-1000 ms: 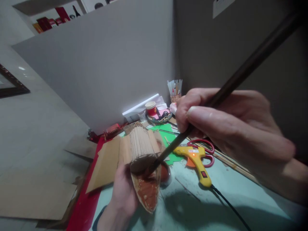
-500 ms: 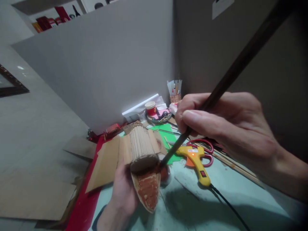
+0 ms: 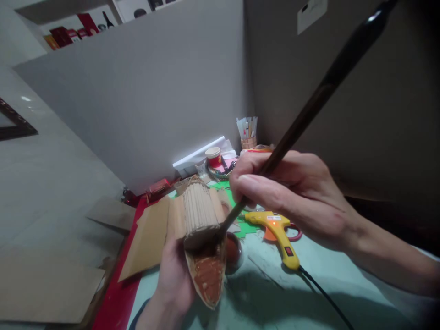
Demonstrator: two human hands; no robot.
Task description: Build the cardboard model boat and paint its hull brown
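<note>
My left hand (image 3: 175, 275) grips a cardboard model boat (image 3: 201, 213) from its left side and from below. The boat has a ribbed, arched roof, and its pointed end facing me has a reddish-brown deck. Between the thumb and fingers of my right hand (image 3: 285, 197) is a long dark paintbrush (image 3: 302, 114), held slanted. Its tip reaches into the shaded space under the front of the arched roof, where the bristles are hard to make out. Just right of the boat stands a small jar of reddish-brown paint (image 3: 233, 252), partly hidden by the hull.
A yellow glue gun (image 3: 280, 236) with a lit orange light lies on the right, its cord running forward. Red-handled scissors (image 3: 295, 233) are beneath it. Behind are a red paper cup (image 3: 213, 158) and a holder of pens (image 3: 248, 135). Cardboard (image 3: 147, 236) lies left.
My right hand has moved left and down, carrying the brush tip from the boat's right edge to inside the opening under the roof. The left hand and boat stay nearly in place.
</note>
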